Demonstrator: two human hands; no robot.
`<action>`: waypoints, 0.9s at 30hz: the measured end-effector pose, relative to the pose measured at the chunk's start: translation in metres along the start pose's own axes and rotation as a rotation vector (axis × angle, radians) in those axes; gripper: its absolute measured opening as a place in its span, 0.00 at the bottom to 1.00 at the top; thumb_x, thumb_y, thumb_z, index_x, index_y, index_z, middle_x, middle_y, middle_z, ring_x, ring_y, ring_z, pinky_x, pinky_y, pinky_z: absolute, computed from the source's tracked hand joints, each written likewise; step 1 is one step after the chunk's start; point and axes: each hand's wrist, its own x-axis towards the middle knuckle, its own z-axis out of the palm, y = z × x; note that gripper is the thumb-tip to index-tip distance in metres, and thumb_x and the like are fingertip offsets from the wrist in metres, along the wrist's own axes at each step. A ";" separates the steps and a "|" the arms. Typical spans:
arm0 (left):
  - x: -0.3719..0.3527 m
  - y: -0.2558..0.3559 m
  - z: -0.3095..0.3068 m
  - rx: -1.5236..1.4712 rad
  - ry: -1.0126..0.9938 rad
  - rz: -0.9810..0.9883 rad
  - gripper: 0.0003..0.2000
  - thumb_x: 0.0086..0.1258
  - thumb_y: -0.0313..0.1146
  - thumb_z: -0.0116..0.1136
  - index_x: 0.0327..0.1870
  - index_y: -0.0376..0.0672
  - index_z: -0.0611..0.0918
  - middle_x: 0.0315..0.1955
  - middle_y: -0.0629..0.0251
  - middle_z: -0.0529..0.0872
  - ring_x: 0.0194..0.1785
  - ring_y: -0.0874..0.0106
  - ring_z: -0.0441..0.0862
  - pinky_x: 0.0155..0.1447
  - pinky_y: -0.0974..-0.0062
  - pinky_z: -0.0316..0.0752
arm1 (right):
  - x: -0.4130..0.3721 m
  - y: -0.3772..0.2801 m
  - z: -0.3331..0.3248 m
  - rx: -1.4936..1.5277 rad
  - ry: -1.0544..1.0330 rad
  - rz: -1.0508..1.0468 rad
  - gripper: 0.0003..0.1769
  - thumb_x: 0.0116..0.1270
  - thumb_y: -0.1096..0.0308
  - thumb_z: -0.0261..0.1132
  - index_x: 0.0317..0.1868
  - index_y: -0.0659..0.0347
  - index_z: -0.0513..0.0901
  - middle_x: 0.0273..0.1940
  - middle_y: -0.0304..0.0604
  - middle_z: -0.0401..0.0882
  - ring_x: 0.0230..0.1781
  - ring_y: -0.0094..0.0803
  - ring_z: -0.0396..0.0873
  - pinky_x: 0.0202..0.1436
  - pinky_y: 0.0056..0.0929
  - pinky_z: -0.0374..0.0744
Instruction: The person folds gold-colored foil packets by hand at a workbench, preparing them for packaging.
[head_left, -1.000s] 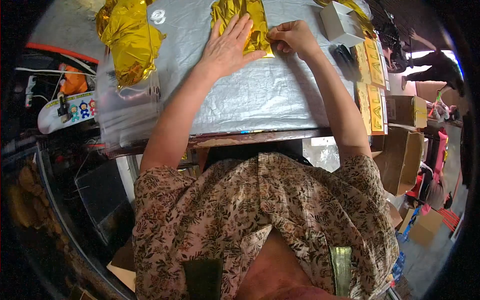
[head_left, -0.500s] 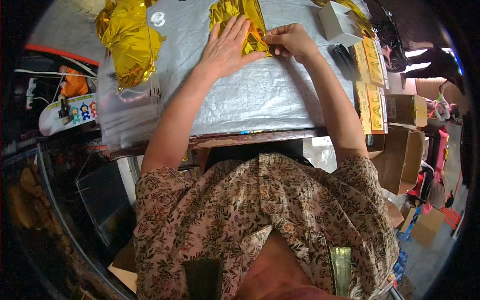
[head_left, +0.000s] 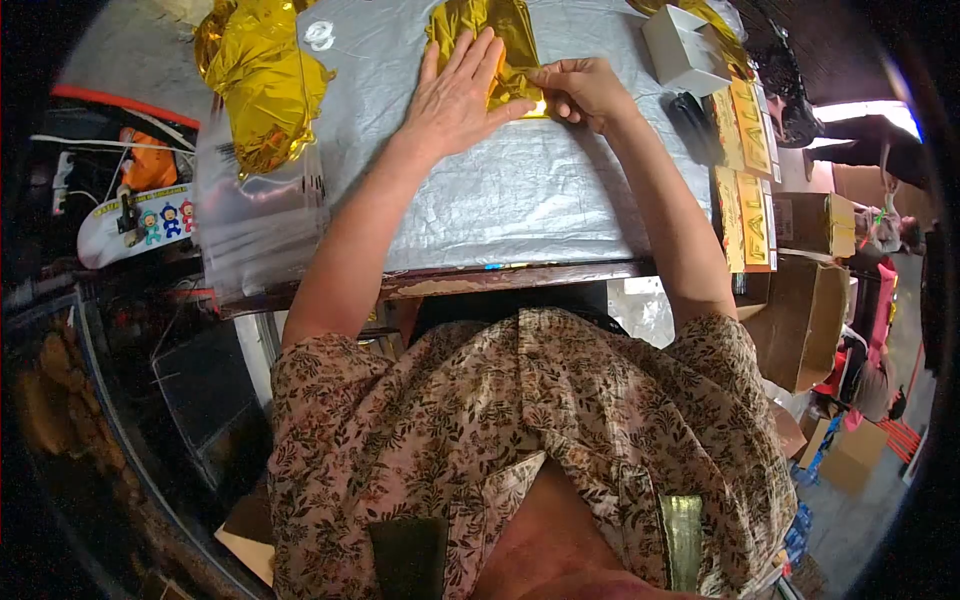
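Note:
A sheet of shiny gold foil lies on the silver-grey table cover at the top middle. Across its left part my left hand rests flat, fingers stretched out and the thumb along the foil's near edge. At the right edge of the foil, my right hand pinches the near corner between thumb and fingertips. What lies under the left palm is hidden.
Crumpled gold foil hangs over the table's left side, beside clear plastic sheets. A small white roll sits nearby. At right are a white box, a black object, printed boxes and cardboard boxes.
The foil has shifted slightly to the right, and its wrinkles beside the left fingers look flatter. Both hands keep nearly the same place and grip.

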 end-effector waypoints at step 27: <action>0.145 -0.050 -0.024 -0.235 -0.376 0.643 0.14 0.75 0.45 0.57 0.46 0.43 0.85 0.65 0.46 0.79 0.70 0.47 0.75 0.73 0.55 0.71 | -0.012 0.026 -0.004 -0.216 0.086 -0.282 0.11 0.72 0.68 0.73 0.38 0.70 0.89 0.25 0.36 0.84 0.23 0.19 0.77 0.26 0.22 0.74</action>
